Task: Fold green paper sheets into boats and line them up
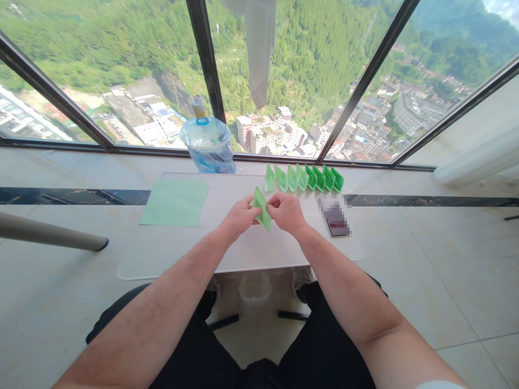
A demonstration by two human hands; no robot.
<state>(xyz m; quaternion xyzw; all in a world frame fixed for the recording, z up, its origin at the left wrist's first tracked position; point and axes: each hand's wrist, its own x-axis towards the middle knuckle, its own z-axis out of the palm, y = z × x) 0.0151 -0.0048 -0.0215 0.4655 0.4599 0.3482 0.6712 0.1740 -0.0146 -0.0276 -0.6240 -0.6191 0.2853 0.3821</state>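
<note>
A light green folded paper boat [260, 207] is held upright above the middle of the low white table [251, 251]. My left hand [240, 217] grips its left side, with the thumb on the near face and some fingers behind the paper. At its right edge, my right hand [287, 212] pinches the fold between thumb and curled fingers. Just beyond my right hand stands a row of several folded paper boats [292, 178], pale green at the left and darker green at the right. To the left, a flat light green paper sheet [175, 202] lies on the table.
A phone [338, 220], partly pixelated, lies near the table's right end. Behind the table a large clear water jug [207, 141] stands by the window frame [259, 158]. A grey pole [52, 232] reaches in from the left. My legs are under the near edge.
</note>
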